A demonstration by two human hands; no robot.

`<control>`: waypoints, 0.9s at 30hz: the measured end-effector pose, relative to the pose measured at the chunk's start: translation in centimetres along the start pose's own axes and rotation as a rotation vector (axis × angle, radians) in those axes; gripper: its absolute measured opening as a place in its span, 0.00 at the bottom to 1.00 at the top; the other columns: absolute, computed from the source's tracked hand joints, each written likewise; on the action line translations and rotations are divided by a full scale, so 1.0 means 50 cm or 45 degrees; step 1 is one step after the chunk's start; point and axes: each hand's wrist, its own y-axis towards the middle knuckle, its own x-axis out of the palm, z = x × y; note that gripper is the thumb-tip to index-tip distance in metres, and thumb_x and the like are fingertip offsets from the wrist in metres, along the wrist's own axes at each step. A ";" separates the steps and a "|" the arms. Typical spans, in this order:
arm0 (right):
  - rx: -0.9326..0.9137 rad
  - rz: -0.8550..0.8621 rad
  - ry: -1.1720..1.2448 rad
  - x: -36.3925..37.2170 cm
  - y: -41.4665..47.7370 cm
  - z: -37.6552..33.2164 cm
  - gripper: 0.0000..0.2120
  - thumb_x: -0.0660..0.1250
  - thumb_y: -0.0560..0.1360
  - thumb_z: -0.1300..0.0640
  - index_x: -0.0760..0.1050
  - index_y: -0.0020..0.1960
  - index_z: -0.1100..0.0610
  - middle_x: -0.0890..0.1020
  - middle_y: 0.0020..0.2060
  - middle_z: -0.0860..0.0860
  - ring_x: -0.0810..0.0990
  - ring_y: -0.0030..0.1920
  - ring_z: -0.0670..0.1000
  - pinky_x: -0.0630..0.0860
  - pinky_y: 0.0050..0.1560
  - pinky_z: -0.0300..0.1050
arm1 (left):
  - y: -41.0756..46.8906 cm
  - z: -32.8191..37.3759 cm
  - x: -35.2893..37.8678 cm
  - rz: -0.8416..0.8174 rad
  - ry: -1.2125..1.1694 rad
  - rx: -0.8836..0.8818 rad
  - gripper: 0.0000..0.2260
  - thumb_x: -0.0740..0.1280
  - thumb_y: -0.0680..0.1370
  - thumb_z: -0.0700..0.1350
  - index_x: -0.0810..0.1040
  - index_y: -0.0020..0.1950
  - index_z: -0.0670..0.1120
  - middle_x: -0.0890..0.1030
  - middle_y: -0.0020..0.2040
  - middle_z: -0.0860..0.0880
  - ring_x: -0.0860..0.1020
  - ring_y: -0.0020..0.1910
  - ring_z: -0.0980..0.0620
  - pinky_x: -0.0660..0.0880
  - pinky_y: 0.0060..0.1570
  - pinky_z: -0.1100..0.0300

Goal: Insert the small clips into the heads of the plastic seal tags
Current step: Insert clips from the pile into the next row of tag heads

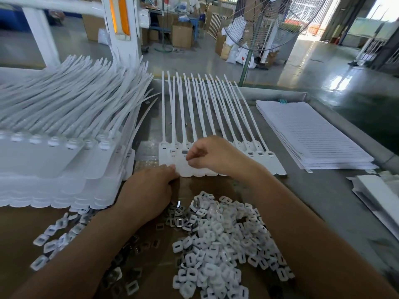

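A row of white plastic seal tags (269, 160) lies side by side on the table, heads near me and thin tails pointing away. My right hand (207, 154) hovers over the heads at the left of the row, its thumb and forefinger pinched together above a tag head with a small metal clip (184, 152) in it. My left hand (151, 188) presses the lower edge of the same tags with its fingertips. A loose pile of small white clips (220, 240) lies in front of me between my forearms.
A tall stack of white seal tags (54, 147) fills the left side. A stack of lined white sheets (308, 134) lies at the right, with more white pieces (375, 190) beyond it. More clips (54, 238) are scattered at the lower left. A standing fan (259, 24) is behind the table.
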 end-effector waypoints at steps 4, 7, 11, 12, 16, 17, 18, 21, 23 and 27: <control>0.038 -0.189 -0.062 -0.017 -0.063 0.010 0.06 0.71 0.70 0.58 0.78 0.39 0.48 0.80 0.37 0.43 0.78 0.38 0.39 0.75 0.42 0.33 | 0.003 -0.002 0.004 -0.037 0.018 -0.007 0.22 0.55 0.77 0.38 0.68 0.69 0.54 0.64 0.71 0.58 0.65 0.69 0.56 0.62 0.65 0.61; 0.066 -0.256 -0.105 -0.018 -0.081 0.022 0.07 0.73 0.69 0.58 0.78 0.38 0.47 0.80 0.36 0.42 0.77 0.39 0.40 0.75 0.47 0.37 | 0.003 -0.003 0.005 -0.052 0.015 -0.007 0.22 0.55 0.77 0.39 0.67 0.69 0.54 0.63 0.72 0.58 0.63 0.69 0.57 0.60 0.66 0.62; 0.103 -0.262 -0.080 -0.010 -0.087 0.037 0.10 0.73 0.68 0.58 0.78 0.34 0.44 0.78 0.30 0.37 0.76 0.35 0.35 0.72 0.40 0.31 | 0.002 -0.005 0.007 -0.061 0.008 -0.016 0.22 0.55 0.77 0.39 0.66 0.70 0.53 0.62 0.72 0.58 0.62 0.70 0.58 0.58 0.67 0.62; 0.103 -0.257 -0.076 -0.006 -0.087 0.039 0.10 0.73 0.68 0.58 0.77 0.34 0.44 0.78 0.30 0.36 0.75 0.34 0.34 0.71 0.38 0.30 | 0.003 -0.005 0.007 -0.063 0.006 -0.018 0.22 0.55 0.77 0.39 0.66 0.70 0.53 0.62 0.72 0.58 0.62 0.70 0.58 0.58 0.67 0.62; 0.093 -0.227 -0.078 0.000 -0.087 0.046 0.09 0.73 0.69 0.57 0.76 0.34 0.45 0.78 0.33 0.39 0.75 0.35 0.36 0.69 0.38 0.31 | 0.003 -0.005 0.008 -0.056 0.009 -0.015 0.22 0.55 0.77 0.39 0.66 0.70 0.54 0.62 0.72 0.58 0.62 0.70 0.58 0.58 0.67 0.62; 0.091 -0.218 -0.080 0.001 -0.088 0.047 0.09 0.73 0.69 0.56 0.75 0.35 0.46 0.77 0.34 0.39 0.75 0.36 0.37 0.69 0.37 0.31 | 0.002 -0.005 0.008 -0.049 0.008 -0.016 0.22 0.55 0.77 0.39 0.66 0.70 0.54 0.62 0.72 0.59 0.61 0.70 0.59 0.58 0.67 0.62; 0.088 -0.210 -0.081 0.001 -0.090 0.048 0.09 0.72 0.69 0.56 0.74 0.35 0.46 0.77 0.35 0.39 0.75 0.36 0.37 0.68 0.36 0.30 | 0.001 -0.005 0.008 -0.044 0.007 -0.018 0.22 0.55 0.77 0.39 0.66 0.70 0.55 0.62 0.72 0.59 0.61 0.70 0.59 0.58 0.67 0.63; 0.076 -0.197 -0.071 0.001 -0.093 0.049 0.10 0.71 0.70 0.57 0.73 0.35 0.46 0.76 0.36 0.41 0.74 0.36 0.37 0.69 0.36 0.30 | 0.000 -0.005 0.008 -0.039 0.007 -0.018 0.21 0.54 0.78 0.40 0.65 0.70 0.55 0.62 0.72 0.59 0.60 0.70 0.60 0.58 0.67 0.62; 0.066 -0.170 -0.045 -0.002 -0.093 0.047 0.09 0.71 0.71 0.57 0.73 0.36 0.47 0.77 0.37 0.43 0.75 0.37 0.40 0.73 0.39 0.34 | 0.001 -0.004 0.007 -0.039 0.004 -0.016 0.21 0.54 0.78 0.40 0.65 0.70 0.55 0.62 0.72 0.59 0.60 0.70 0.60 0.58 0.67 0.62; 0.028 -0.058 0.042 -0.008 -0.082 0.038 0.09 0.69 0.72 0.61 0.74 0.38 0.48 0.78 0.36 0.45 0.75 0.38 0.42 0.73 0.41 0.35 | 0.001 -0.003 0.006 -0.046 0.006 -0.010 0.22 0.54 0.78 0.39 0.65 0.70 0.55 0.61 0.72 0.59 0.60 0.70 0.59 0.57 0.67 0.63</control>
